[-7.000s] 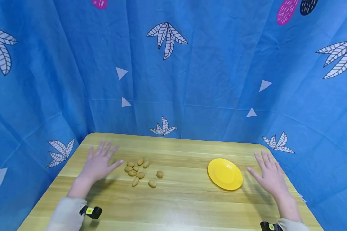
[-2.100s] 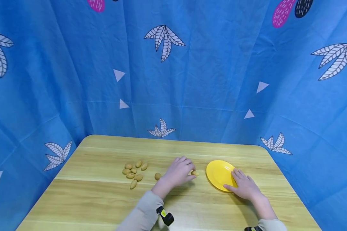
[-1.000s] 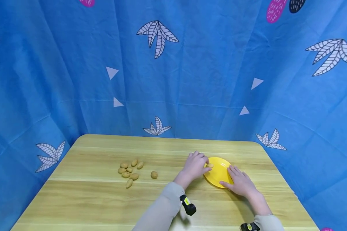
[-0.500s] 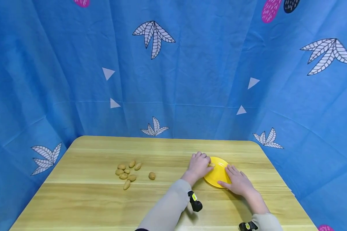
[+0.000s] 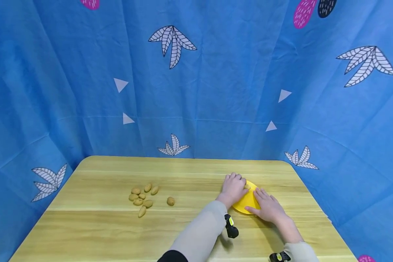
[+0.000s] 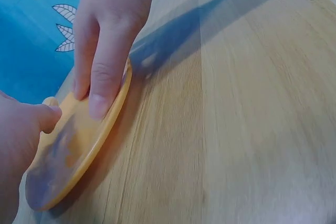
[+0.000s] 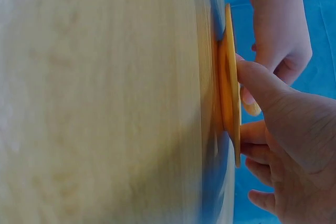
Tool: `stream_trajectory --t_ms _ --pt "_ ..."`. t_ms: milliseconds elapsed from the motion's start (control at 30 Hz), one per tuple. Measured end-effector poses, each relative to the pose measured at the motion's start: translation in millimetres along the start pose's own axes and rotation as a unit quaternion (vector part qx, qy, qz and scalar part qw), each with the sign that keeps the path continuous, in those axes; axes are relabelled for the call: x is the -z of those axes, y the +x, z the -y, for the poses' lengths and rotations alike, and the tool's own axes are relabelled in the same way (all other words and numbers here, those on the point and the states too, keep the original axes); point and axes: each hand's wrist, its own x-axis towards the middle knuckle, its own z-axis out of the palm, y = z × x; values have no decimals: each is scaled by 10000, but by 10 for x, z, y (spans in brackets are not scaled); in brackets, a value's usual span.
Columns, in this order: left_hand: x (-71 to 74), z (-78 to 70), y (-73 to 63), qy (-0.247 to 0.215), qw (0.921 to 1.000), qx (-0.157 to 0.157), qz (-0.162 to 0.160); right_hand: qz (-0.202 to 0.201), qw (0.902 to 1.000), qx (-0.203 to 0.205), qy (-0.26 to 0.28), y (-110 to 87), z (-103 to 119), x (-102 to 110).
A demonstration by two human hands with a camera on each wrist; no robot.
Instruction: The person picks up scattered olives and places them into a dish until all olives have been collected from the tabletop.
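Observation:
My left hand [image 5: 234,188] pinches a tan oval nut [image 5: 247,187] between thumb and fingers, over the left part of a yellow plate [image 5: 243,206]. In the right wrist view the pinched nut [image 7: 254,109] hangs beside the plate's face, below the left fingertips. My right hand [image 5: 269,206] rests on the plate's right side with fingers and thumb spread. Its fingers [image 6: 107,74] lie extended on the plate near the rim in the left wrist view. Part of the plate is hidden beneath both hands.
Several more tan nuts [image 5: 138,202] lie grouped on the left of the wooden table [image 5: 101,233]. A single rounder brown nut [image 5: 171,201] lies between that group and the plate. A blue patterned curtain [image 5: 183,91] hangs behind the table's far edge.
Both hands were spread and apart at first. The left hand has taken a nut and carried it right, over the plate; the right hand has come onto the plate's right side.

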Motion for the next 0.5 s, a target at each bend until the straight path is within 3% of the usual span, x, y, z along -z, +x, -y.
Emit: stream_trajectory --t_ms 367,500 --pt "-164 -40 19 107 9994 292 -155 -66 9999 62 -68 -9 -8 -15" --pt "-164 -50 37 44 9993 355 -60 -52 9999 41 -93 -8 -23 -13"
